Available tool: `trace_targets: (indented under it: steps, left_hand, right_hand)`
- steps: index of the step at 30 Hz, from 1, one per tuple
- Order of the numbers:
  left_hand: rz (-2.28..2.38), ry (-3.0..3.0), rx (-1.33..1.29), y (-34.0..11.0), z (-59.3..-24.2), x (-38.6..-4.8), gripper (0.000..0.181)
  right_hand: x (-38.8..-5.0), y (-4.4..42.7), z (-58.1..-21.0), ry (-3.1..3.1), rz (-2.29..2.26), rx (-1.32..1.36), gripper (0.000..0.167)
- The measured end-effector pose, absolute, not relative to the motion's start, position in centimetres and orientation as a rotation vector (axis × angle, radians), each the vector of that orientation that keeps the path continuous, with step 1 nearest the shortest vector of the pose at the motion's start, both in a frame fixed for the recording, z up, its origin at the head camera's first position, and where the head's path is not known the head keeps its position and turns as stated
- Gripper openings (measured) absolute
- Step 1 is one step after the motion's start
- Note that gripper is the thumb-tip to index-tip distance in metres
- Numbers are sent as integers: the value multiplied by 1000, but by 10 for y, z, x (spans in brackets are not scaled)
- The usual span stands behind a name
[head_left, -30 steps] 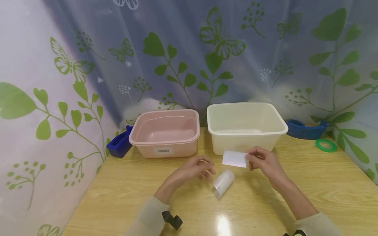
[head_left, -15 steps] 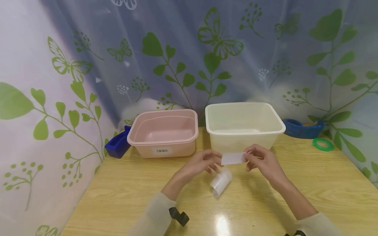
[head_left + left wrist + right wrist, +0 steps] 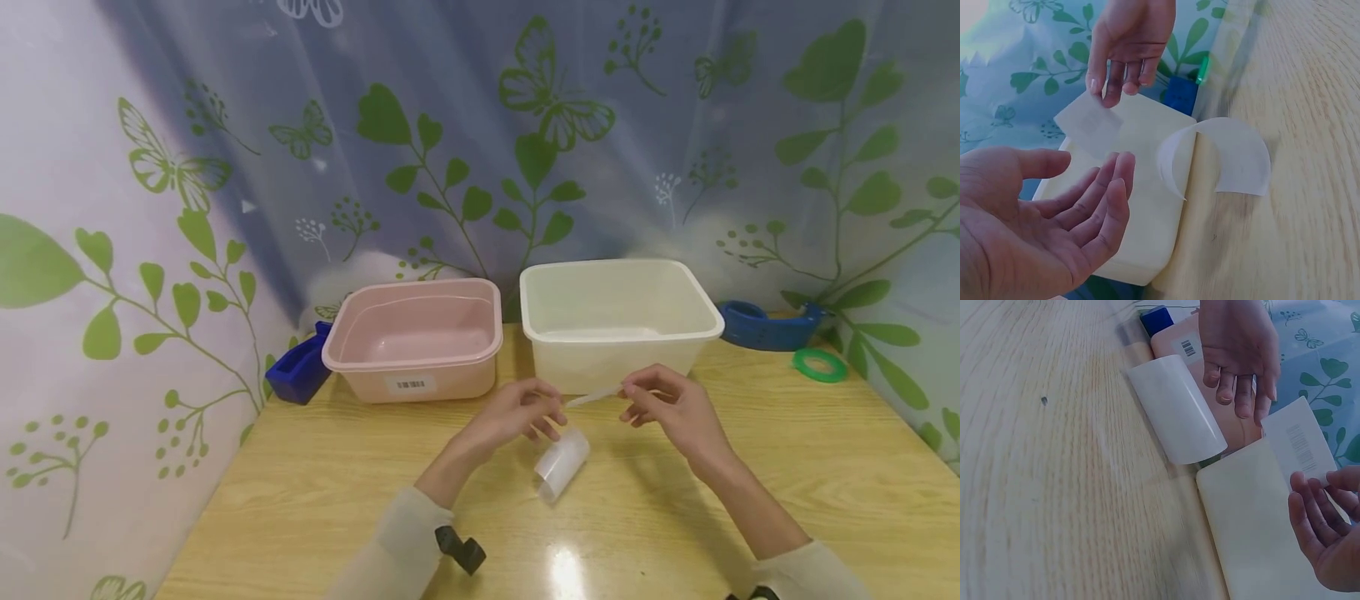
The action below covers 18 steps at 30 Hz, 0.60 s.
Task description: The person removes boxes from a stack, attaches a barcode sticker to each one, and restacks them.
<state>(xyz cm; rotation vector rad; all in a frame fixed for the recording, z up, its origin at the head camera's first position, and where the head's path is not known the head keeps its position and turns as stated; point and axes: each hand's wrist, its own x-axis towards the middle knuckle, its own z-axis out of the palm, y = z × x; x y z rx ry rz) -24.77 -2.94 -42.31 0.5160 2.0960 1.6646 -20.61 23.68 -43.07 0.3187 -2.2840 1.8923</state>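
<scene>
My right hand [image 3: 677, 414] is pinching one end of a small flat white card [image 3: 1299, 440] with stripy print, in front of the cream plastic tub [image 3: 577, 367], maybe by the edge so most of its face is showing. My left hand [image 3: 517, 412] is hovering by the other end, fingers loosely bent, thumb apart, holding nothing I can see; I can't tell if a fingertip is touching. Just nearer to me, a shiny white curled sheet [image 3: 564, 463] is lying humped on the wooden table [image 3: 315, 500], probably too springy to lie flat.
</scene>
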Motion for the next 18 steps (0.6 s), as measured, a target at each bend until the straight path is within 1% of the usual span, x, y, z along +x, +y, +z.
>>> trace_targets:
  steps: [10,13,18]
  left_hand:
    - [1617,2138,543,-17,-420,-247,37]
    - [1653,2136,532,-13,-417,-247,36]
    - [1744,2144,503,-4,-416,-249,25]
  right_hand:
    - [-204,235,-429,-2175,1915,320,26]
    - [-203,236,-428,-2162,1898,348,25]
    - [-203,239,-429,-2200,1802,355,21]
